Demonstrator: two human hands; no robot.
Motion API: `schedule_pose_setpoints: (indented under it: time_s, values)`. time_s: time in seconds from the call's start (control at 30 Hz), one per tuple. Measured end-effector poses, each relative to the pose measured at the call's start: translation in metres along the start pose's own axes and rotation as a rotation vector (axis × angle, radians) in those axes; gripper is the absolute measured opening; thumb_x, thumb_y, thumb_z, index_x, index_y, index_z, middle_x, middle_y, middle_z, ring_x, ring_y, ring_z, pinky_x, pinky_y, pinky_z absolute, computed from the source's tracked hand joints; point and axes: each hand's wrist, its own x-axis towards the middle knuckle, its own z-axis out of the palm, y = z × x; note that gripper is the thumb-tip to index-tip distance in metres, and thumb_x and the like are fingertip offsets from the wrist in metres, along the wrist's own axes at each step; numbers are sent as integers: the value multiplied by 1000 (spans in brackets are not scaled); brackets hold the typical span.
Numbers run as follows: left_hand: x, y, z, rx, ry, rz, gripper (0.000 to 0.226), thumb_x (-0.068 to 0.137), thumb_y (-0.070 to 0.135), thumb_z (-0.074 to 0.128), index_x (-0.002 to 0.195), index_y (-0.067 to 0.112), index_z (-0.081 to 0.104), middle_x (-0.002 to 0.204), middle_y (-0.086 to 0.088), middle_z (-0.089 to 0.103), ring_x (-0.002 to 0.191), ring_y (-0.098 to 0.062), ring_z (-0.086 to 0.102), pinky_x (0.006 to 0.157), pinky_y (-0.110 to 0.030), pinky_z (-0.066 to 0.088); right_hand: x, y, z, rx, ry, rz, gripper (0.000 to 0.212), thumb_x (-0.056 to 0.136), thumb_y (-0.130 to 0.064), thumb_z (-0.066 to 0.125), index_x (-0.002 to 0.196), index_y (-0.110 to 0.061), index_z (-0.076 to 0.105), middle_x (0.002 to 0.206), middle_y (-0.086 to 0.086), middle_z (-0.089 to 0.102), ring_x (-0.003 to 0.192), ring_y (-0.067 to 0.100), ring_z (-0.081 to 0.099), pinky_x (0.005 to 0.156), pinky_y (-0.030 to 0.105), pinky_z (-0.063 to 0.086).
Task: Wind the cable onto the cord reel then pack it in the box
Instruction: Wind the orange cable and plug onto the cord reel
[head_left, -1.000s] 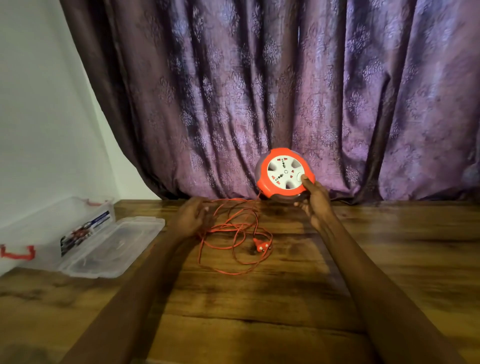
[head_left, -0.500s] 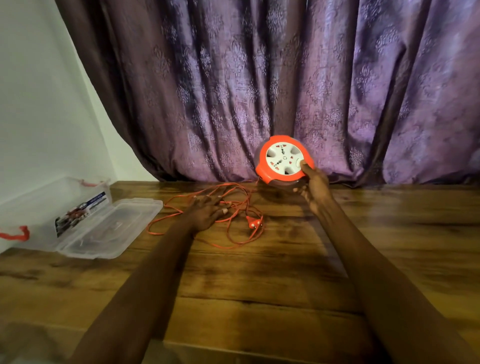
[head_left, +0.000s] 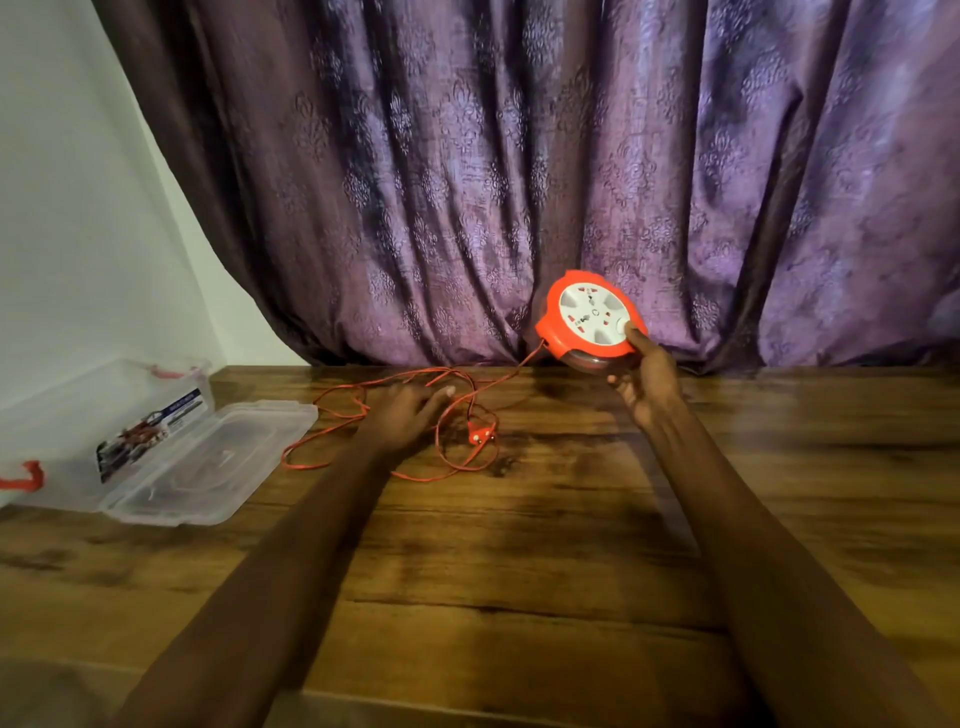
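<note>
1. Two hands work: the right hand (head_left: 647, 382) grips the cord reel (head_left: 589, 318) tilted off the table (head_left: 519, 545), thumb on its face.
2. Left hand (head_left: 408, 413) lies flat, fingers straight, on the loose cable (head_left: 457, 470).
3. Box (head_left: 104, 415) sits open, far left.

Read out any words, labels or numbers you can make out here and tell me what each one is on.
No text here can be read.
Sticker on the clear plastic box, a picture label with a dark strip of print: too blurred to read.
White socket face of the orange cord reel: small red and dark marks only, too small to tell as letters or numbers.
Cable, plug, curtain: no writing shows.
</note>
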Motion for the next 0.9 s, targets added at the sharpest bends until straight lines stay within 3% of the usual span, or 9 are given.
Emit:
schedule_pose_setpoints:
  time_s: [0.07,0.2,0.27,0.4,0.5,0.57,0.7,0.77,0.9]
  values:
    - [5,33,-1,-338,60,-109,49,99,53,48,86,13,72,79,-3,73,77,-22,68,74,-39,55,-1,-3,-3,-2,0,-9,31,97,-23,60,123,-6,59,84,5,67,58,14,55,36,19,42]
    - [25,84,-9,-391,536,-34,30,100,37,53,75,21,58,66,10,60,63,-7,56,62,-27,46,-8,-1,-4,-28,-14,-58,25,97,-23,59,122,-16,56,97,10,65,61,14,60,39,22,49]
    - [27,105,-8,-540,443,-17,37,99,42,51,69,22,59,58,11,62,50,2,52,52,-17,40,-12,3,-2,-33,-32,-77,24,97,-22,60,120,-20,52,105,11,64,65,16,62,43,25,53]
    - [21,126,16,-420,84,-86,53,95,56,49,81,11,72,69,-9,73,54,-20,68,55,-38,54,-19,5,8,41,-95,-86,31,97,-13,60,124,-20,48,120,10,61,87,27,65,57,37,62]
    - [20,143,29,-1054,-129,-409,37,95,51,57,104,17,69,99,-5,76,77,-21,72,73,-39,59,-20,8,16,106,-142,-71,33,96,-7,60,123,-19,47,121,8,61,88,26,67,60,40,62]
    - [28,147,37,-1343,-38,-427,20,97,37,59,108,22,67,100,6,75,91,-16,69,86,-35,55,-20,11,19,103,-166,-64,33,96,-7,60,125,-17,49,120,9,63,82,22,70,58,36,61]
    - [39,153,45,-1510,252,-426,26,94,15,63,120,15,63,100,-1,73,82,-10,70,68,-24,57,-21,22,23,-44,-168,-42,43,96,-14,62,136,-10,47,130,18,62,85,24,71,56,33,60]
    - [38,149,50,-1496,308,-439,26,94,13,63,120,17,62,99,1,72,81,-8,69,69,-25,56,-21,25,21,-289,-135,-199,50,94,-12,65,139,-12,43,139,20,55,108,29,65,74,40,62]
    - [36,131,54,-1381,346,-389,20,92,10,67,111,16,65,88,10,73,79,-5,67,68,-25,57,-16,22,1,-1257,-153,-1031,61,92,-24,64,148,-22,42,139,9,47,125,26,51,103,40,45]
